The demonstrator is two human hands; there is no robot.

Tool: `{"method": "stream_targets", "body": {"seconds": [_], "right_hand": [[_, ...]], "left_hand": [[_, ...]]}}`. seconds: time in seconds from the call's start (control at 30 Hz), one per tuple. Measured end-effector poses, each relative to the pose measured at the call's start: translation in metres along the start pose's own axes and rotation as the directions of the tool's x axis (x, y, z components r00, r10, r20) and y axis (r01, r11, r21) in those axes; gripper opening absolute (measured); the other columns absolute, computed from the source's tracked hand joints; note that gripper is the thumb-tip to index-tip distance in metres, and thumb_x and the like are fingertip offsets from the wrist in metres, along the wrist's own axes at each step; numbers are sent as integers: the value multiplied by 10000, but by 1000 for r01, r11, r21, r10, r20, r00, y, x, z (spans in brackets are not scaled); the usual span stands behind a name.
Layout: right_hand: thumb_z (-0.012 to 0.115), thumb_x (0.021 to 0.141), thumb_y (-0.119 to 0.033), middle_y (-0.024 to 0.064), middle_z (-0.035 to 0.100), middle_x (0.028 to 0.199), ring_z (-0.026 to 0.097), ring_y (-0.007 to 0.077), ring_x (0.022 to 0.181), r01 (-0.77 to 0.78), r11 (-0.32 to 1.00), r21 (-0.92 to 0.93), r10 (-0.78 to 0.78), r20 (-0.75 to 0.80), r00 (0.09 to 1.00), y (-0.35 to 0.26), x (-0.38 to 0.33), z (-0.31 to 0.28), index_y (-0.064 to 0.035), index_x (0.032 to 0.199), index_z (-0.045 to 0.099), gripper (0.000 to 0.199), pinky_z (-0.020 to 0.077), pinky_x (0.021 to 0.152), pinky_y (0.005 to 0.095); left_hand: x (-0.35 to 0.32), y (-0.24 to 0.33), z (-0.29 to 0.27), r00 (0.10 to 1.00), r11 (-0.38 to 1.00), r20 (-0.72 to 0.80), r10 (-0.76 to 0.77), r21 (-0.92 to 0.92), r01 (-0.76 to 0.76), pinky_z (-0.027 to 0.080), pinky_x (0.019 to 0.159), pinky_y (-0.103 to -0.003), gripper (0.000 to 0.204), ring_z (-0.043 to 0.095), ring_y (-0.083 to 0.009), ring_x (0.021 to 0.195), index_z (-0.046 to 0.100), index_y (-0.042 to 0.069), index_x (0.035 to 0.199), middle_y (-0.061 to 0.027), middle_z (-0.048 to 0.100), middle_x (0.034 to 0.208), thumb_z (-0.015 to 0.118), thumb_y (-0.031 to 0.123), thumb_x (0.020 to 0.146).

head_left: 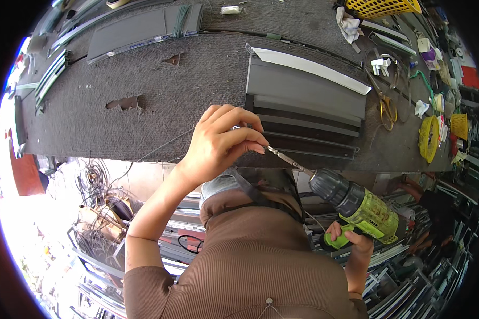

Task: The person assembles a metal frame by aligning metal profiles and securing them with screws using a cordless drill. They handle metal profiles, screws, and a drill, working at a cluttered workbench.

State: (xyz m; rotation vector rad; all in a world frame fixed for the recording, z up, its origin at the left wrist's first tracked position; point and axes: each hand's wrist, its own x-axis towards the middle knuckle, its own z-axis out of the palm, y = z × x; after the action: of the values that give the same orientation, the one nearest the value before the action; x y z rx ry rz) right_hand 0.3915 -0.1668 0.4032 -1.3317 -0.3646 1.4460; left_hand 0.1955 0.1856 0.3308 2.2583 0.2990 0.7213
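Note:
My right hand (pixel 351 239) grips the handle of a green and black cordless drill (pixel 356 207), whose bit (pixel 285 158) points up and left. My left hand (pixel 221 143) pinches at the tip of that bit, fingers closed around something too small to make out, just over the near edge of the workbench. Right beyond the fingers lies a stack of grey metal profile slats (pixel 303 114) with a white strip (pixel 314 66) along its far side.
The workbench (pixel 143 74) is covered in grey carpet with torn patches. More grey profiles (pixel 143 26) lie at the far left. Yellow baskets (pixel 380 6), yellow-handled scissors (pixel 387 109), rags and small parts crowd the right side. Wire coils and metal rails lie on the floor below.

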Motion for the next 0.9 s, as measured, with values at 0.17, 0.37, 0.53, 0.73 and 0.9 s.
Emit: {"method": "stream_targets", "body": {"seconds": [0.17, 0.37, 0.53, 0.73, 0.9], "right_hand": [[698, 877, -129, 139, 658, 942, 674, 232, 873, -61, 995, -81, 65, 42, 997, -1, -1, -14, 11, 1348, 483, 536, 547, 886, 461], [773, 847, -176, 87, 747, 1058, 730, 232, 931, -149, 439, -886, 47, -143, 989, -25, -4, -10, -82, 1204, 647, 390, 552, 905, 436], [798, 805, -177, 10, 773, 1065, 729, 225, 1005, -177, 361, -916, -66, -215, 974, -77, 5, 21, -180, 1125, 751, 323, 524, 964, 432], [807, 796, -181, 4, 762, 1090, 712, 240, 1030, -318, 441, -839, 79, -317, 945, -111, 24, 44, -192, 1073, 765, 280, 498, 1009, 448], [751, 793, -57, 132, 691, 897, 673, 210, 708, 310, -111, -944, -25, 314, 949, -124, 36, 41, 61, 1197, 616, 443, 564, 666, 352]], "left_hand": [[-9, -1, 0, 999, 1000, -37, -11, -23, 10, 450, 818, -338, 138, 627, -168, 903, 751, 162, 882, 49, 675, 986, 776, 269, 800], [-15, -8, 13, 998, 999, -56, 37, 17, -36, 449, 845, -341, 120, 622, -166, 918, 747, 152, 881, 44, 662, 984, 774, 246, 811], [-27, -9, 22, 997, 997, -30, -73, -24, 73, 430, 920, -372, 225, 599, -200, 1030, 774, 139, 953, 22, 649, 1026, 805, 265, 770], [-43, -6, 22, 984, 985, -39, -171, -23, 171, 398, 995, -444, 371, 535, -273, 1156, 811, 162, 973, -11, 627, 1167, 885, 300, 637], [-48, -7, 28, 980, 980, -61, -191, -72, 187, 382, 1050, -492, 374, 474, -330, 1236, 813, 175, 967, -45, 584, 1272, 893, 306, 626]]}}
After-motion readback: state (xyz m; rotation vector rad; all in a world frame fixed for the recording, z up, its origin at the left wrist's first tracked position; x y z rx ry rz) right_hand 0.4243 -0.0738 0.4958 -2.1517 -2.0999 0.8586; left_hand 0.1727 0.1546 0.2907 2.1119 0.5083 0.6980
